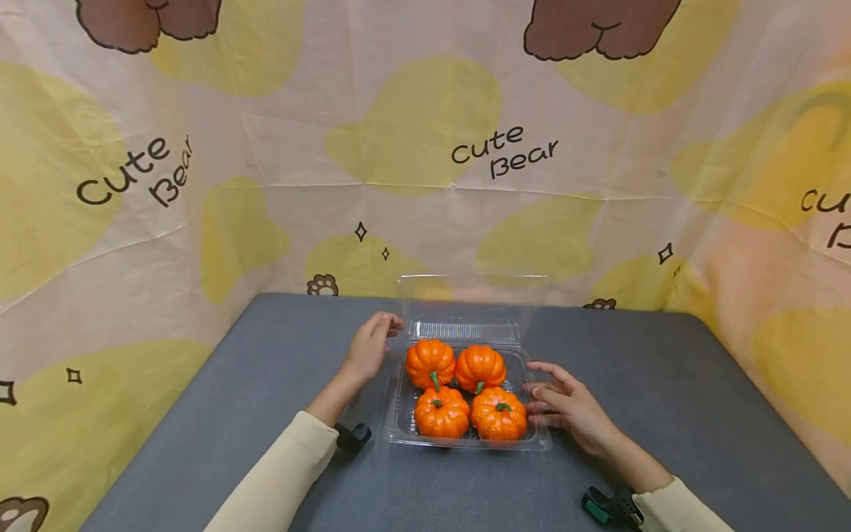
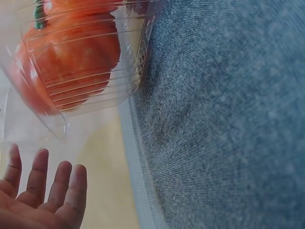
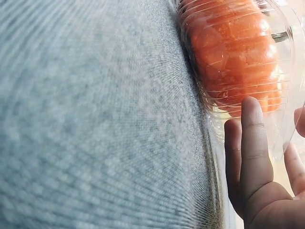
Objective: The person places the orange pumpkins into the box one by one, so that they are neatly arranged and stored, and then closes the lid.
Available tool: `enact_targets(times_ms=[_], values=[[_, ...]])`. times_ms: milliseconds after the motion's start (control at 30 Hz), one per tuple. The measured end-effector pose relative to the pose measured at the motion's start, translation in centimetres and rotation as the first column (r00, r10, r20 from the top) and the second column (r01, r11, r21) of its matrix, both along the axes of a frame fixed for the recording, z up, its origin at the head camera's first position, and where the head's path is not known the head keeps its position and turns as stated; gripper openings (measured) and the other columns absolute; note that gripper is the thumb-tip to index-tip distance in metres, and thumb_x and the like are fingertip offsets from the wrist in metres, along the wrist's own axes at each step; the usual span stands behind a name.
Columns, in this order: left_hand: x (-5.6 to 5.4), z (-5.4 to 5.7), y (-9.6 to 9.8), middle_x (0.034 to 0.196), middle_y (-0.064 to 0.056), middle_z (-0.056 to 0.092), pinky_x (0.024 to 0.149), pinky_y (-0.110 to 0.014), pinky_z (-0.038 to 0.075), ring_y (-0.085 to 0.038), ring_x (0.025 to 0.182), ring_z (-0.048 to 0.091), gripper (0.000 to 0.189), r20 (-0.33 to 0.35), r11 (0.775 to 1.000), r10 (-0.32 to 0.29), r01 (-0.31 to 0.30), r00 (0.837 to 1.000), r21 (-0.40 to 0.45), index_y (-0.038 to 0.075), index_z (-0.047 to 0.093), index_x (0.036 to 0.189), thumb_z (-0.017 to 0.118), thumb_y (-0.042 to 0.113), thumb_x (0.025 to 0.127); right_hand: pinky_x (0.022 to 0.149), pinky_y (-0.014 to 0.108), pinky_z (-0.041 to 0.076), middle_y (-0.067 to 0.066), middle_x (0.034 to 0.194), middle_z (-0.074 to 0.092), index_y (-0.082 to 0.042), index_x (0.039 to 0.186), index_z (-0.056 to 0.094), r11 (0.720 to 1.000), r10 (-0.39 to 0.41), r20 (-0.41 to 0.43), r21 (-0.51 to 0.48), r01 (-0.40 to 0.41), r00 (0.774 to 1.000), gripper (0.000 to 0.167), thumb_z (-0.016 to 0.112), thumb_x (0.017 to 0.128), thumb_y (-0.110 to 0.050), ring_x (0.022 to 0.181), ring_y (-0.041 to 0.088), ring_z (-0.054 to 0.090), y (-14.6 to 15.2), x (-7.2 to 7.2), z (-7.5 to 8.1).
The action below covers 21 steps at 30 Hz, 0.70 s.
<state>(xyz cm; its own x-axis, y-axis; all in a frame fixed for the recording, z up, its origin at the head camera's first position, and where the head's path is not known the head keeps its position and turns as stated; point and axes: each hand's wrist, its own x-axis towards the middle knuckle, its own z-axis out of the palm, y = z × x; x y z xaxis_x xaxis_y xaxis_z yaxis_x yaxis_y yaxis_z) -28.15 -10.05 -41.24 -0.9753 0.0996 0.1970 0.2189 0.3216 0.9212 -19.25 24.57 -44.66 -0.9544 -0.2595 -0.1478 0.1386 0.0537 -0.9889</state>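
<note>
A clear plastic clamshell box (image 1: 459, 444) rests on the table, its lid (image 1: 475, 303) raised at the back. Several small orange pumpkins with green stems sit inside, among them a front-left pumpkin (image 1: 442, 415) and a back-right pumpkin (image 1: 482, 368). My left hand (image 1: 368, 347) is beside the box's back left corner, near the hinge; in the left wrist view its fingers (image 2: 61, 186) are extended and hold nothing. At the right wall, my right hand (image 1: 575, 410) has its fingers (image 3: 255, 148) spread, with at least one fingertip against or very near the ribbed plastic.
A grey cloth-covered table (image 1: 266, 384) lies under everything. Behind it hangs a printed cloth (image 1: 412, 125) with yellow patches and lettering, also along both sides. A black strap (image 1: 352, 438) is on my left wrist and a black-and-green device (image 1: 608, 508) on the right.
</note>
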Motion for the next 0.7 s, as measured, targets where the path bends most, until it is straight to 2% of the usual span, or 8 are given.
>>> enact_targets(times_ms=[100,367,567,700], values=[[0.0,-0.1,-0.2,0.117,-0.018,0.064,0.083,-0.045,0.055,-0.035,0.112,0.061,0.044,0.021,1.000,-0.006,0.006,1.000,0.014,0.001,0.061,0.110,0.027,0.029,0.106,0.078,0.037,0.059,0.023,0.129,0.056,-0.007,0.147,0.029,1.000,0.002,-0.003,-0.002,-0.002,1.000,0.058,0.056,0.097,-0.021,0.091,0.018,0.069,0.0,0.0,0.0],[0.5,-0.3,-0.5,0.116,-0.020,0.064,0.080,-0.044,0.056,-0.037,0.110,0.061,0.042,0.014,1.000,-0.027,0.026,1.000,0.008,-0.001,0.060,0.107,0.030,0.028,0.106,0.078,0.037,0.059,0.020,0.127,0.058,-0.007,0.147,0.029,1.000,0.007,-0.008,-0.012,-0.007,1.000,0.057,0.055,0.098,-0.021,0.090,0.018,0.070,0.0,0.0,0.0],[1.0,-0.5,-1.0,0.118,-0.022,0.063,0.082,-0.048,0.056,-0.039,0.111,0.061,0.043,0.020,0.999,-0.035,0.035,0.999,0.004,-0.002,0.061,0.110,0.030,0.028,0.106,0.078,0.037,0.059,0.018,0.125,0.059,-0.007,0.147,0.028,1.000,0.008,-0.004,-0.012,-0.008,1.000,0.058,0.055,0.098,-0.020,0.090,0.018,0.070,0.0,-0.1,0.0],[1.3,-0.8,-1.3,0.117,-0.021,0.063,0.081,-0.047,0.056,-0.039,0.111,0.060,0.041,0.025,0.998,-0.039,0.041,0.999,-0.054,0.000,0.063,0.107,0.032,0.026,0.105,0.079,0.037,0.059,0.017,0.125,0.060,-0.005,0.149,0.024,1.000,-0.006,0.010,-0.003,0.006,1.000,0.060,0.054,0.098,-0.021,0.090,0.018,0.070,0.0,-0.1,0.0]])
